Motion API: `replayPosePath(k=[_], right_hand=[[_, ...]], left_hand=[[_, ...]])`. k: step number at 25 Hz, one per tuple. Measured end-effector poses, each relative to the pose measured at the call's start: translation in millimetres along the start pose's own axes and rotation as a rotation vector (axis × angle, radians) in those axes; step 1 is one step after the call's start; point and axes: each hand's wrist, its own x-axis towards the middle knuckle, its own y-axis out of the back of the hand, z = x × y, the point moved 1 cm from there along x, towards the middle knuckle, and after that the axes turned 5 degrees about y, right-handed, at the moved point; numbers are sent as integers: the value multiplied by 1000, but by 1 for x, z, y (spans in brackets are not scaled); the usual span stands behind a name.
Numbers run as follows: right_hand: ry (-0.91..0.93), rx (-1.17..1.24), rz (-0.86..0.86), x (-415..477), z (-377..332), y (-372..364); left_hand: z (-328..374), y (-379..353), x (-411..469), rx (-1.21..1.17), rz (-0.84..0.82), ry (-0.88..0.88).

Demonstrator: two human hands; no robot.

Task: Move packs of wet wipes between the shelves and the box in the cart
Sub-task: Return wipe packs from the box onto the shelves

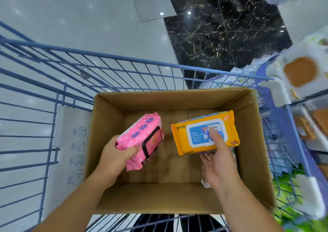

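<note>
Packs, two, over cardboard box [174,99]: I see left hand [116,154] gripping pink pack [142,134] by near end, axis pointing away; right hand [219,166] pinching orange pack [184,143] crosswise, nearer shelves [282,94].

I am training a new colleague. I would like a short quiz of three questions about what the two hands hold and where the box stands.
1. True or false: the left hand grips the pink pack.
2. What does the right hand hold? A) a green pack B) the orange pack with a blue lid C) nothing
3. Fill in: the cardboard box stands inside the blue wire ___.

Key: 1 true; 2 B; 3 cart.
</note>
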Motion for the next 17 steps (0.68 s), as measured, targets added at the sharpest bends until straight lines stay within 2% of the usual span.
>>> replayPosePath(k=[3, 7, 9, 11, 13, 17], right_hand=[[49, 60, -9, -53, -46, 16], [129, 160, -21, -137, -113, 47], [187, 220, -20, -183, -144, 71], [248, 307, -30, -227, -173, 103], [336, 367, -10, -272, -195, 150], [491, 505, 72, -363, -223, 256]], left_hand=[[47, 6, -54, -117, -85, -35], [124, -2, -143, -190, -339, -145], [156, -18, -183, -244, -392, -153], [184, -43, -221, -308, -443, -164], [204, -87, -274, -323, -565, -202], [211, -182, -388, -292, -745, -311]])
